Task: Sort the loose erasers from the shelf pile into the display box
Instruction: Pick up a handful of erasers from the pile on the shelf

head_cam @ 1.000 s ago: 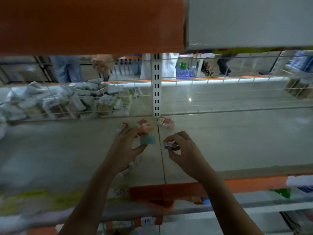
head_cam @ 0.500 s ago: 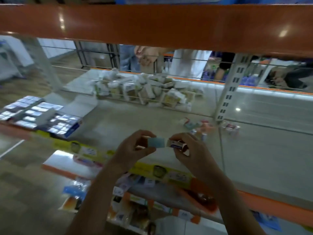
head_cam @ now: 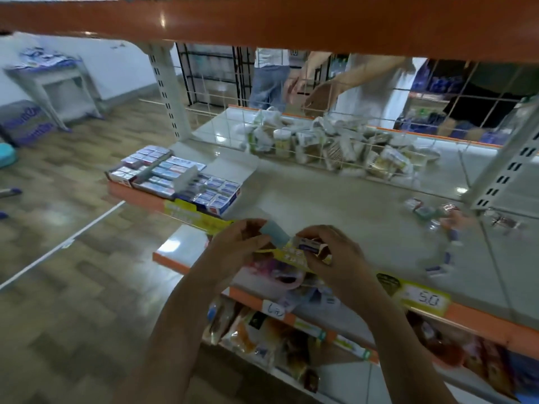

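Note:
My left hand (head_cam: 237,239) pinches a pale blue eraser (head_cam: 275,233) in front of the shelf's front edge. My right hand (head_cam: 335,256) grips a small blue and white eraser box (head_cam: 310,245) right beside it, the two pieces almost touching end to end. The display box (head_cam: 224,204) with rows of blue and white packed erasers sits at the shelf's left end, up and left of my hands. A loose pile of erasers (head_cam: 434,212) lies scattered on the shelf to the right.
A wire grid (head_cam: 320,132) backs the shelf, with a heap of white and green packets (head_cam: 329,144) behind it. People stand beyond the grid. An orange beam (head_cam: 262,21) runs overhead. A lower shelf (head_cam: 291,339) holds bagged goods. A yellow price strip (head_cam: 420,298) lines the edge.
My hands have lifted both pieces off the shelf and drawn them back toward me. My view has swung left, bringing the display box into sight.

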Demonstrator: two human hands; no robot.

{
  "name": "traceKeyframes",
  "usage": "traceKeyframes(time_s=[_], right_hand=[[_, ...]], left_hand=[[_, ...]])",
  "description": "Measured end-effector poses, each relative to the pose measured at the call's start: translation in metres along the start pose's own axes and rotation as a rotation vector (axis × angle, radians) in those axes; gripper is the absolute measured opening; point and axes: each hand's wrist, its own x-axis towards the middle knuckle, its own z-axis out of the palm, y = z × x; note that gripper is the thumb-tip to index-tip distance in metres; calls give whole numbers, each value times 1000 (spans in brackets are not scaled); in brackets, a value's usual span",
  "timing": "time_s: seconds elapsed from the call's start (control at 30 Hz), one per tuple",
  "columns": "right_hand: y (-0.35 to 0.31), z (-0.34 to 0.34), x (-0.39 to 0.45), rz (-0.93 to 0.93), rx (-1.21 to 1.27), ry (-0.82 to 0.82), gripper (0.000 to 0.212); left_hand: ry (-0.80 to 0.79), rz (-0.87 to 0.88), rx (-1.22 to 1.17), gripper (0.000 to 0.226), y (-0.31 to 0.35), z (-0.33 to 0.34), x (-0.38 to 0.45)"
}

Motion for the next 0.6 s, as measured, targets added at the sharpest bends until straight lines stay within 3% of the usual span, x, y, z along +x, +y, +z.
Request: traceKeyframes(time_s=[0.2,0.4,0.6], right_hand=[[-8,6,2,9,-43,-29,26],[-8,5,10,-32,-54,-53,25],[-14,19,22,-69,8,-60,26]], left_hand=[[-107,-122,-24,23,-5,-16,-6],[-148,-105,-50,27,-13,-13,-3],[-23,63,402,41,-14,-29,-2]])
